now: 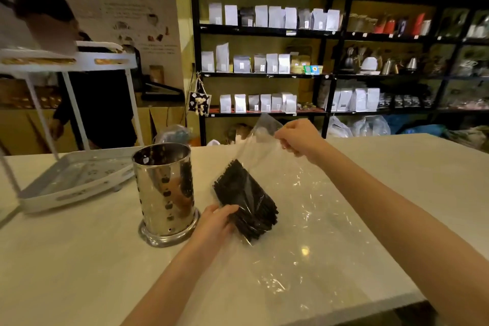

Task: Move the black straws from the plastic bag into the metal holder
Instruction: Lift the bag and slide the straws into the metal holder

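Observation:
A bundle of black straws (246, 198) lies inside a clear plastic bag (299, 209) on the white counter, its far end tilted up. My left hand (217, 222) grips the near end of the bundle through the plastic. My right hand (299, 137) pinches the bag's upper edge and holds it raised above the counter. Just left of the straws stands the shiny perforated metal holder (165, 190), upright on a round base; I cannot see inside it.
A white two-tier rack (71, 180) sits on the counter (79, 259) at the far left. A person in dark clothes (98, 103) stands behind it. Black shelves (328, 34) with bags and kettles fill the back wall. The counter's near edge runs at the lower right.

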Tool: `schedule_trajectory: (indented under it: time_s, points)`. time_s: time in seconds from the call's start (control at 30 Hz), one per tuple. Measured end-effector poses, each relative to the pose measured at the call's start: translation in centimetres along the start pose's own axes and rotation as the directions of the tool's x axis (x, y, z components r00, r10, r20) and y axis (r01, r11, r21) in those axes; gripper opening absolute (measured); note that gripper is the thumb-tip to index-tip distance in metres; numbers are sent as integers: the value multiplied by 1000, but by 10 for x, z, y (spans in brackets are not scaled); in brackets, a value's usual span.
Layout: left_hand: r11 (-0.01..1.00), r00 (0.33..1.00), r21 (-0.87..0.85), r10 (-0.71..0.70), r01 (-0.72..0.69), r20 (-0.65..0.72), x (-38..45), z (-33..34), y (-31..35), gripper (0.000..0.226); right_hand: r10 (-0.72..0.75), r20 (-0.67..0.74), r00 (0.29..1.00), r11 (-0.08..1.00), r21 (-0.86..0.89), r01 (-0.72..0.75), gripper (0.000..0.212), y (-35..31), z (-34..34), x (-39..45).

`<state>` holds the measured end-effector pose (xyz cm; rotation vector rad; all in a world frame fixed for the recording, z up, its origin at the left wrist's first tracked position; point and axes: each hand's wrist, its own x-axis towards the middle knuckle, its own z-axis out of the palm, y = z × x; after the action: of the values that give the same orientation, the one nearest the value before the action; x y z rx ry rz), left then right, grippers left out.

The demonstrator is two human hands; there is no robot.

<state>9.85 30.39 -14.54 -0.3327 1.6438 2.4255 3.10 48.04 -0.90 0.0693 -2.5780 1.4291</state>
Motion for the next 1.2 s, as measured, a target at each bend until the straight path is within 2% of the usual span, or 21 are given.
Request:
schedule_trajectory:
  time_s: [0.1,0.2,0.33,0.43,0.53,0.6,0.67,0.77,0.87,0.97,1.07,1.1,1.2]
  points:
    - [968,991,-232,-74,99,115,-9,8,3,39,-68,73,995,988,147,57,9,-34,-9,-11]
    - [947,985,-294,-88,128,147,-16,17,3,52,-159,180,971,977,167,129,13,-58,-12,-21]
    - [874,945,-404,-159,270,287,-27,22,10,66,-252,195,948,953,220,208,15,-86,-22,-26]
    - [779,922,-545,-107,311,372,-35,33,19,58,-291,173,941,939,240,246,16,-107,-27,-22]
    - [743,942,-634,14,215,336,-39,43,42,56,-355,141,924,907,290,305,18,-125,-26,-18]
    - [760,951,-640,104,113,291,-39,43,63,59,-399,112,910,873,351,340,16,-135,-25,-14]
    - [765,938,-640,171,66,302,-41,38,83,59,-424,71,903,824,445,352,24,-147,-26,-8]
    - [788,903,-615,281,-23,325,-35,18,115,45,-430,-15,903,745,560,364,23,-166,-24,7]
    - [786,889,-618,292,-13,352,-22,-7,151,68,-449,-48,892,721,570,394,20,-179,-13,21]
    - [853,905,-500,322,-151,276,-12,-27,184,58,-441,-34,897,726,574,379,20,-184,3,38]
    - [877,912,-400,364,-267,188,6,-44,206,21,-413,-13,911,716,613,333,26,-187,21,62]
    - [889,918,-360,360,-284,166,13,-49,213,16,-400,-3,917,719,619,316,28,-187,27,69]
    - [917,931,-270,338,-294,137,36,-66,230,14,-376,12,927,729,621,288,33,-186,43,88]
